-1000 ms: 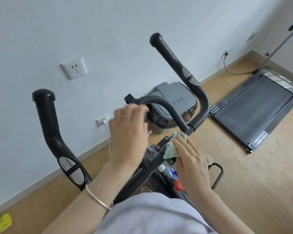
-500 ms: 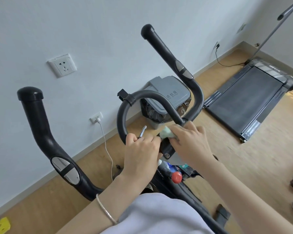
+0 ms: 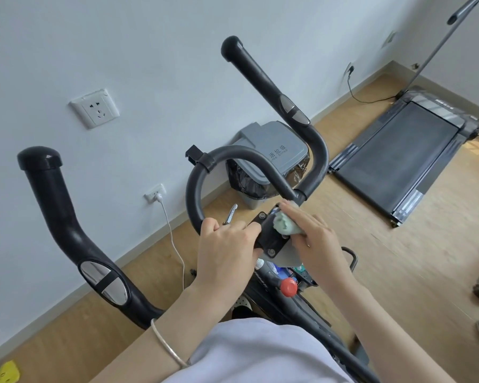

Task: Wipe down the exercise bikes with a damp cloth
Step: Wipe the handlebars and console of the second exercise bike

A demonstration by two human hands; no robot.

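Here the left hand's [image 3: 227,244] grip wraps the handlebar [image 3: 194,189]. The right hand [image 3: 313,233], grip flat, presses the cloth [image 3: 284,226] against the bracket [image 3: 268,240].

The left grip [image 3: 227,250] has come down from the top of the handlebar loop [image 3: 195,189] to curl round its base. The right grip [image 3: 313,236] now lies flatter, pressing the cloth [image 3: 286,226] onto the bracket [image 3: 270,240].

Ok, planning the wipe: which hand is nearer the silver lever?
Left. Left hand grips the bar just beside the silver lever; right hand presses the cloth across the bracket.
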